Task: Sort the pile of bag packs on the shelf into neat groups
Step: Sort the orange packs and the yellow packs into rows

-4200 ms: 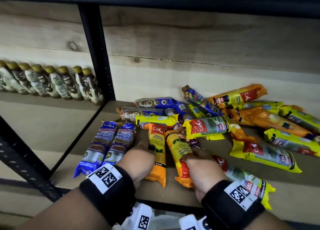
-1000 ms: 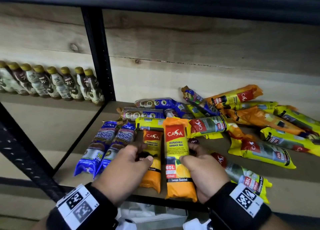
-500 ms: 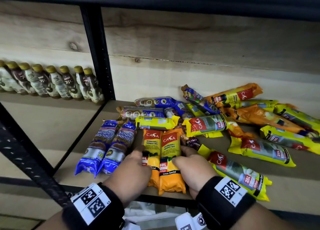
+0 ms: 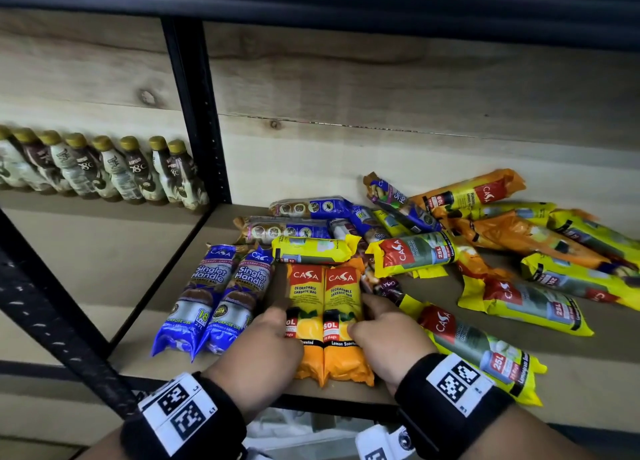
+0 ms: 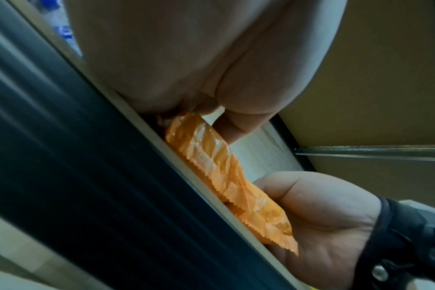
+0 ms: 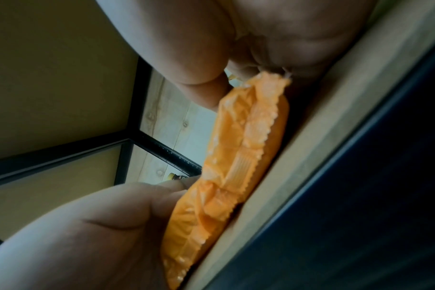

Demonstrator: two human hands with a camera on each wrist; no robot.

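Lying between hands [image 4: 258, 347]: orange packs [image 4: 323, 321]

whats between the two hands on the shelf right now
In the head view, two orange 60L packs lie side by side between the left hand and the right hand, which flank their outer edges.

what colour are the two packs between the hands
Orange, with red CASA labels on top; the two packs show best in the head view.

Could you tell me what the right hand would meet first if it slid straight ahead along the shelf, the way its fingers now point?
Probably the small dark maroon plastic pack lying just beyond the right hand, beside the right-hand orange Casa garbage-bag pack; depth is uncertain.
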